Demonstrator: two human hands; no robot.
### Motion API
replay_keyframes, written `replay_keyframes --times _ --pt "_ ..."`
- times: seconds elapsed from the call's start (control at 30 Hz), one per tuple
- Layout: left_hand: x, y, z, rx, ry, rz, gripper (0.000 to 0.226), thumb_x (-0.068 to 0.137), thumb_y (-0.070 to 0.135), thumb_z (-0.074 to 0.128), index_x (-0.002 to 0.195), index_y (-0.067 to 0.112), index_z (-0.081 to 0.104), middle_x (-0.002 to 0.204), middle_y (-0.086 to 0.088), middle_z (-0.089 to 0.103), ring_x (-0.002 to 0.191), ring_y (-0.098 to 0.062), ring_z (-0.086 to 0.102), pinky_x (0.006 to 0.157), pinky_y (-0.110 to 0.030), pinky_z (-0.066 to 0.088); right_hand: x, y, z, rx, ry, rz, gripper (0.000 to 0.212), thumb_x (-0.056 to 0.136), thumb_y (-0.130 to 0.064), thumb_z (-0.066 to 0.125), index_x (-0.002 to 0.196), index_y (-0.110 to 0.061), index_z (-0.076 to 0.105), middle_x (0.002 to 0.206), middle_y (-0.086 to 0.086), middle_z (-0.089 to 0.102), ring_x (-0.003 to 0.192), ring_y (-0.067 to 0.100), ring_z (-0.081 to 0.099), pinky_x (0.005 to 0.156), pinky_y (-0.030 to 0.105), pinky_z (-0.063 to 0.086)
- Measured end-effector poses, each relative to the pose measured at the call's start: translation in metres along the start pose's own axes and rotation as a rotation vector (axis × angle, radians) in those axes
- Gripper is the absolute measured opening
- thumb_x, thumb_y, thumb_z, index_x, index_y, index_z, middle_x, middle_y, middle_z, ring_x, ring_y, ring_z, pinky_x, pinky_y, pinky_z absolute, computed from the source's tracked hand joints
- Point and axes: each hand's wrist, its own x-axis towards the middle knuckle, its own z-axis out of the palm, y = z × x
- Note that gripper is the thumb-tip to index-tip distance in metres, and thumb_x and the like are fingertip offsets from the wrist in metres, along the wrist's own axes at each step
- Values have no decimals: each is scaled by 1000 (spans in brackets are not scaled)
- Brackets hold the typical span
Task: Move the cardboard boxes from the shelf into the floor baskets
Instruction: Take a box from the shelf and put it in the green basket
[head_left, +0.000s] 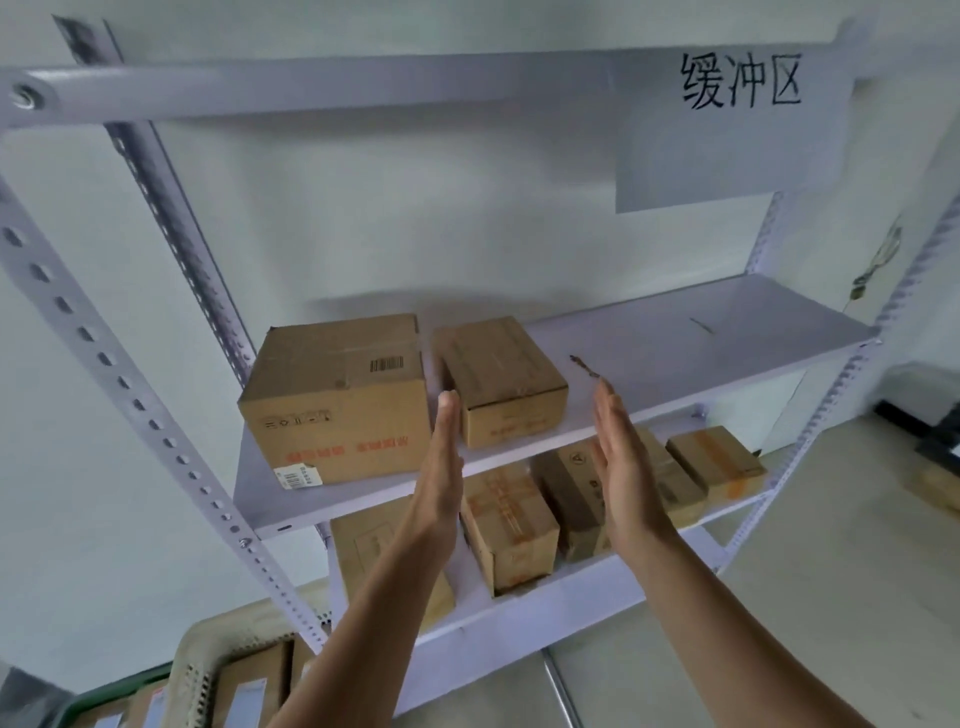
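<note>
Head view: left hand (441, 467) and right hand (621, 457) flat, empty, flanking small box (506, 382) on shelf (675, 358); press both sides squarely before lifting.

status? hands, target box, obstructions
Left hand and right hand open, flanking small box, no contact yet. Large box sits close beside left hand. Nothing else blocking.

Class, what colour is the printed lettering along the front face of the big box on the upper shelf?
Red-orange lettering on the big box, clearest in the head view.
</note>
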Motion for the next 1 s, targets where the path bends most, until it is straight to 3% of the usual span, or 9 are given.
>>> replay_keyframes --times 0.1,0.2,0.27,0.4,0.53,0.7,0.83,0.93,1.0 --pt "36 3 11 9 -15 37 89 100 80 19 174 33 10 182 13 9 166 -5 10 137 -47 6 42 -6 -6 -18 -15 26 61 105 -71 30 163 -50 27 172 -26 21 158 -1 19 129 36 17" --pt "67 4 19 19 28 28 96 95 86 24 174 34 11 183 14 7 167 -6 7 137 -45 4 78 -11 -8 -50 -24 26 88 87 -85 40 164 -43 29 173 -22 23 158 1 21 130 36 17" --pt "86 6 23 20 82 -22 103 88 90 28 174 36 13 183 10 9 168 -13 8 135 -49 5 101 -12 -9 -60 -32 37 89 88 -82 39 165 -39 28 174 -18 24 159 4 21 132 39 16" --pt "118 3 24 -63 218 -121 81 104 78 37 171 33 31 178 1 29 165 -24 24 134 -55 16 141 -6 -9 -86 -76 144 88 91 -77 33 167 -33 26 175 -9 25 160 12 24 132 41 18" --pt "147 2 21 -94 309 -313 87 101 82 39 170 27 36 177 -5 32 163 -30 28 132 -54 18 180 1 -9 -99 -156 219 77 105 -71 25 168 -28 22 176 -5 23 160 14 24 132 41 18" --pt "161 2 18 -122 413 -365 85 100 82 42 161 22 52 164 -9 53 152 -31 49 129 -55 34 204 -1 -7 -146 -327 352 105 79 -89 28 165 -29 33 171 2 36 155 24 38 126 48 31" --pt "158 8 21 -159 430 -332 80 100 82 42 149 23 64 159 -7 59 149 -28 52 129 -52 35 213 -4 -9 -104 -389 371 109 78 -87 30 165 -21 32 167 5 43 149 27 46 102 36 44" --pt "154 15 25 -160 467 -210 48 106 74 41 116 37 70 139 9 69 128 -10 61 128 -46 32 219 -10 -16 -35 -374 301 105 83 -83 29 165 -17 32 167 8 43 148 26 47 113 37 40" --pt "152 19 27 -154 457 -100 59 107 73 34 141 34 63 134 18 67 123 -5 60 132 -50 25 222 -12 -22 19 -366 240 97 91 -80 25 165 -17 33 165 7 45 148 25 48 124 44 35"
